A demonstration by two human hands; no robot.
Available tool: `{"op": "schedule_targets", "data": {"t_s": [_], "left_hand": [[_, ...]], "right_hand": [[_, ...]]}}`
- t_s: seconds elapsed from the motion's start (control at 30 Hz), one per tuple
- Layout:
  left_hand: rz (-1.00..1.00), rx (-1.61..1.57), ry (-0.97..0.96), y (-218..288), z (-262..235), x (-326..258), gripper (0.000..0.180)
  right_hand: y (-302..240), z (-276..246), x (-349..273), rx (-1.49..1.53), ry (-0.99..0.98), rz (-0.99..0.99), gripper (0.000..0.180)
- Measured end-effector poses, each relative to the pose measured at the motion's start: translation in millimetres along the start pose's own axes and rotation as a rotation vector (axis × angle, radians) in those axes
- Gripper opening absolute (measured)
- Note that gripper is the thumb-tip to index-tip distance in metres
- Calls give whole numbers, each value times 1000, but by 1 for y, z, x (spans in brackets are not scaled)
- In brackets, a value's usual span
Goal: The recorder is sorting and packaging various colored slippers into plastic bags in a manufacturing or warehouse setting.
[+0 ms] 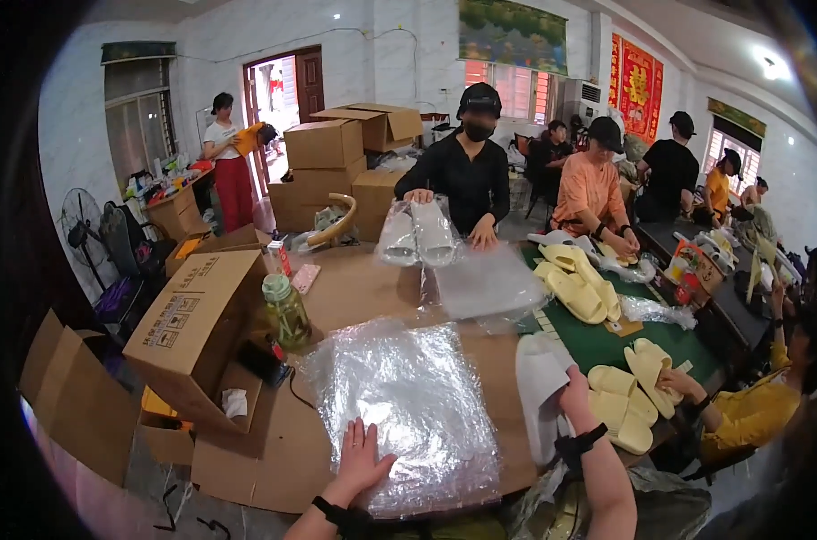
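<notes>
My left hand lies with its fingers apart on a stack of clear plastic bags in the middle of the table. At the table's right side my right hand is closed on a white slipper at the stack's right. Whether a second slipper is under it, I cannot tell. Just beyond that hand, pale yellow slippers lie on a green surface. Across the table, a person in black holds a bag with white slippers in it, one hand resting on another stack of clear bags.
A large cardboard box stands at the left, beside a green-capped bottle and a black device. More yellow slippers lie at the right. A person in yellow sits close by on my right, touching a yellow slipper.
</notes>
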State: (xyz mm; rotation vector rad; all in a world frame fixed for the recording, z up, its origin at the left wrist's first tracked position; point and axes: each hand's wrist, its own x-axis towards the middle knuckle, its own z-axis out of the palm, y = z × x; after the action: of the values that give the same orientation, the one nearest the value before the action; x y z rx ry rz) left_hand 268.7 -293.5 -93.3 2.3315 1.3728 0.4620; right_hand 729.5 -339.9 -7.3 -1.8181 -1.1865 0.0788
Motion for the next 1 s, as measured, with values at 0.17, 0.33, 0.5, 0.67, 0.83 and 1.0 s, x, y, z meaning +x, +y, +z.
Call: {"op": "schedule_targets", "data": {"t_s": [0.17,0.33,0.5,0.67,0.83,1.0], "left_hand": [[-20,84,8,0,1,-1,92],[50,-74,90,23,-26,7,71],[10,-429,105,34,-38,2,56],[141,30,42,0,-3,-4,73],[24,76,92,-3,5,-9,88],[28,43,117,-2,2,-5,85]], "right_hand": [[-107,50,-43,130,-189,-147,16],[-169,130,-96,2,-579,-137,31],[-152,162,-107,-127,-783,-412,36],[-148,146,-104,-54,-760,-325,23],[-97,130,-82,-138,-460,-162,20],[-46,81,-69,-289,-238,-68,22]]}}
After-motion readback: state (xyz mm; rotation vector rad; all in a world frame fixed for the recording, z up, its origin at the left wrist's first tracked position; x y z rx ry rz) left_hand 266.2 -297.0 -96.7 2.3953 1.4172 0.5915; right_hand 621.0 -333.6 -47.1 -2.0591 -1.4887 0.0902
